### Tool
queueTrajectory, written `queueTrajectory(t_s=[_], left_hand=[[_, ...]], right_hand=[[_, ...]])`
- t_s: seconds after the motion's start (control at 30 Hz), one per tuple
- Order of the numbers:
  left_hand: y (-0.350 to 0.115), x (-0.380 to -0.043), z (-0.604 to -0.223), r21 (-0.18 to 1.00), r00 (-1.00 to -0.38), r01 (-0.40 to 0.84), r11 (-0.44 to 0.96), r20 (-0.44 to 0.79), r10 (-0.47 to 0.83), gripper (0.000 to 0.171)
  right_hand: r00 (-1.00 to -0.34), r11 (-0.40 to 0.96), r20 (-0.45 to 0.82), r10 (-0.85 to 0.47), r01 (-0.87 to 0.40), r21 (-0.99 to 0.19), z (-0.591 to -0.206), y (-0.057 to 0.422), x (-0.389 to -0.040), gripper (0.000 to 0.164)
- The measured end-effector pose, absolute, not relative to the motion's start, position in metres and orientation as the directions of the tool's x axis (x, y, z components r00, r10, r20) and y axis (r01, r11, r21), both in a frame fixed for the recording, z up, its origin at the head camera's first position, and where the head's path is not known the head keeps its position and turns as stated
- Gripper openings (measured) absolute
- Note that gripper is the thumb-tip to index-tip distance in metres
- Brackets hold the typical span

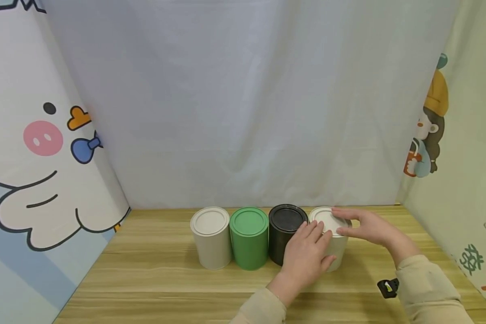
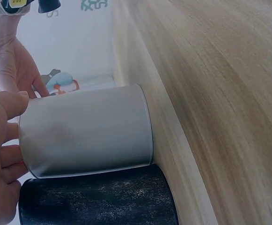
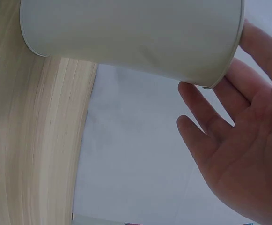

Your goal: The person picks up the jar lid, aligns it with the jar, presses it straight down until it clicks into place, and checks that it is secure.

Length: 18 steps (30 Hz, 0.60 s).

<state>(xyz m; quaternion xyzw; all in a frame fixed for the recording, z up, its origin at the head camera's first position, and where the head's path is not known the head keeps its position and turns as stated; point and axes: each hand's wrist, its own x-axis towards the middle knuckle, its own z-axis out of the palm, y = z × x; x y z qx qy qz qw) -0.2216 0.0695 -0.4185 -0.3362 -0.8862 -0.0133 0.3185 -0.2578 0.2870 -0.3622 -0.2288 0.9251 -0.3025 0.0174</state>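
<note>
Four lidded cans stand upright in a row in the head view. At the right end, a white can (image 1: pixel 339 254) has both hands at its top. My left hand (image 1: pixel 305 254) lies over its near left edge, fingers extended, thumb apart; in the left wrist view the thumb and fingers touch the lid end of that can (image 2: pixel 86 133). My right hand (image 1: pixel 372 227) reaches over its right rim with fingers spread; in the right wrist view they lie loosely by the rim (image 3: pixel 234 51). Just left is a black can (image 1: pixel 277 247), partly hidden by my left hand.
A green can (image 1: pixel 249 247) and another white can (image 1: pixel 213 249) complete the row leftward, on a wood-grain table (image 1: pixel 154 274). Behind hangs a pale curtain (image 1: pixel 227 112), with printed cartoon panels at both sides. A small black device (image 1: pixel 388 288) shows beside my right sleeve.
</note>
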Motion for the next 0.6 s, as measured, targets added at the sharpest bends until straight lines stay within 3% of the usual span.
queueTrajectory(t_s=[0.6], left_hand=[[0.0685, -0.2228, -0.4189, -0.192, -0.566, 0.609, 0.77, 0.575, 0.591, 0.053]], right_hand=[[-0.879, 0.699, 0.11, -0.465, -0.44, -0.563, -0.3607, 0.2877, -0.2578, 0.06]])
